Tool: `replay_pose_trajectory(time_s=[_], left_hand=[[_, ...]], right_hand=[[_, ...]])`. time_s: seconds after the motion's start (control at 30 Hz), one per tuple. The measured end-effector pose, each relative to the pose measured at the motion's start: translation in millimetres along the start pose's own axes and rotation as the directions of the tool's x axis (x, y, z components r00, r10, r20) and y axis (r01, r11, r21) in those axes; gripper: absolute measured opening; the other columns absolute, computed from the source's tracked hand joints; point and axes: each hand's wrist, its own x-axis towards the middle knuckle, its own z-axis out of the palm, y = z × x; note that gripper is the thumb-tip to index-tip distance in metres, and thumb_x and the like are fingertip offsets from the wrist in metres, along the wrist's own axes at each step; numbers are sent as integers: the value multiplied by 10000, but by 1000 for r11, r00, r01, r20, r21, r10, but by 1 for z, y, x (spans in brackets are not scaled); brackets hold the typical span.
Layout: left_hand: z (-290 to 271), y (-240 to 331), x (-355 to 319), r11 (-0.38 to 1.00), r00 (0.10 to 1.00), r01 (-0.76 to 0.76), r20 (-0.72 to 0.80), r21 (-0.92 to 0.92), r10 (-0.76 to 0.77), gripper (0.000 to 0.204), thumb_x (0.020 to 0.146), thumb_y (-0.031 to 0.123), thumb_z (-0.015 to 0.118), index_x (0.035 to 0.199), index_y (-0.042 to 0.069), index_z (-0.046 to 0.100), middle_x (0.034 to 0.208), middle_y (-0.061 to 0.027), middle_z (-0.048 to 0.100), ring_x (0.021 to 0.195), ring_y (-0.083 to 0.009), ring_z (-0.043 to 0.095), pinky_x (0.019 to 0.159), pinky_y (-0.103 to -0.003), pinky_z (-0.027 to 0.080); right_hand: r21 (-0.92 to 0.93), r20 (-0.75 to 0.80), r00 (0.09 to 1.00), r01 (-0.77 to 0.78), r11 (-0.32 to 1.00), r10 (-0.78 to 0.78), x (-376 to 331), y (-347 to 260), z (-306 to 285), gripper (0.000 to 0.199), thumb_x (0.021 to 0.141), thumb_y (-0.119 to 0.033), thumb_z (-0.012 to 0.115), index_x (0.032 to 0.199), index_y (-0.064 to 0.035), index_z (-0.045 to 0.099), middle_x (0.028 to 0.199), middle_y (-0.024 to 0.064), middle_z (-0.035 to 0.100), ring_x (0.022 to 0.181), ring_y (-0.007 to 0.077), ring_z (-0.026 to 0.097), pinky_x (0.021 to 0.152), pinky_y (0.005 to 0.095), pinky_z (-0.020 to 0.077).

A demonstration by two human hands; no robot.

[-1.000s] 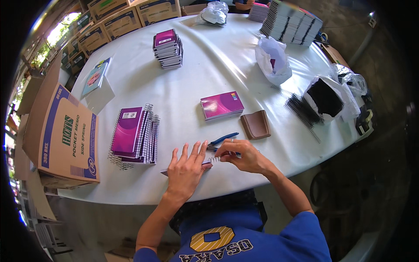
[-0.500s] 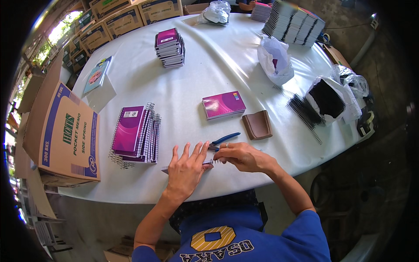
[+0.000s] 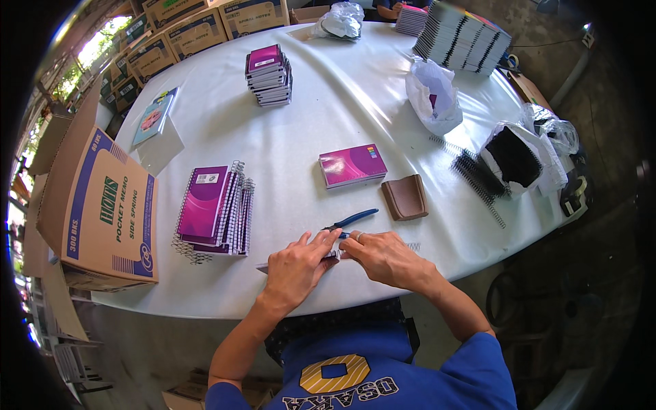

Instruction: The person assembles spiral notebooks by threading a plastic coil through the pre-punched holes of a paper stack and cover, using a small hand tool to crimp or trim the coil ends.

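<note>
Close to the table's near edge, my left hand [image 3: 295,272] presses over a small notebook [image 3: 331,262], most of which it hides; its fingers are together and its thumb lies along the edge. Beside it, my right hand [image 3: 388,258] is closed in a pinch at the notebook's edge on a thin spiral wire [image 3: 413,247], one end of which sticks out past the hand. Just beyond both hands lie blue-handled pliers [image 3: 357,217], their jaws partly hidden by my left fingers. Farther off are a purple notebook block [image 3: 352,165] and a brown curved holder [image 3: 404,197].
Spiral-bound purple notebooks [image 3: 205,205] are piled at left, beside an open carton [image 3: 109,205]. Another notebook stack [image 3: 268,76] stands farther back. At right lie loose black coils [image 3: 478,174] and a bag of coils [image 3: 514,156]. A white plastic bag [image 3: 433,96] sits behind.
My left fingers have drawn together and bent, from spread flat. My right hand has shifted slightly down and right, and the wire's end now shows beyond it.
</note>
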Motion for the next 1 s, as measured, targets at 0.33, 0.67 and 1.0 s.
replay_pose_trajectory(time_s=[0.33, 0.67, 1.0], left_hand=[[-10, -1, -5, 993, 968, -90, 241, 77, 69, 564, 860, 461, 640, 1378, 279, 510, 1202, -10, 674, 1093, -281, 653, 728, -417, 579], [-10, -31, -28, 976, 1000, 1, -24, 219, 4, 722, 770, 474, 696, 1414, 227, 481, 1279, -38, 624, 1145, -318, 600, 964, -468, 464], [-14, -40, -9, 994, 999, 33, -5, 106, -32, 532, 838, 443, 664, 1300, 193, 583, 1254, -22, 643, 1138, -313, 619, 753, -400, 586]], right_hand=[[245, 45, 995, -93, 965, 85, -9, 43, -36, 372, 712, -94, 800, 1045, -91, 633, 1235, 140, 569, 1131, 337, 560, 936, 428, 456], [509, 253, 967, -154, 847, 24, 10, 84, -65, 447, 790, -312, 779, 1172, -101, 687, 1230, 158, 624, 1178, 316, 552, 1010, 414, 422], [646, 291, 916, 23, 763, -275, 59, 78, -35, 503, 876, -418, 661, 1202, -35, 672, 1176, 141, 648, 1062, 252, 588, 944, 376, 442]])
